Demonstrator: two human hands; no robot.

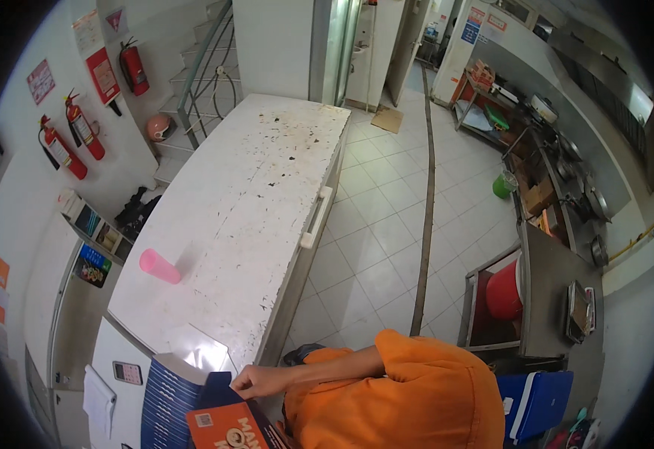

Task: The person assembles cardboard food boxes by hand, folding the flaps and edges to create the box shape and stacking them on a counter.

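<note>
My right hand [260, 380] reaches left from an orange sleeve, its fingers closed at the edge of a dark blue cardboard flap [217, 389]. Just below it lies an orange printed cardboard box [226, 428] with dark blue sides; the lower edge of the view cuts it off. A stack of blue-edged flat cardboard [164, 408] stands to its left, close against it. My left hand does not show.
The long white worn counter [222, 194] carries a pink plastic cup [160, 266]. A pink calculator [127, 373] and a notepad [99, 400] lie at lower left. Steel benches [551, 292] line the right wall, with a red tub [503, 290] and a blue cooler [540, 404].
</note>
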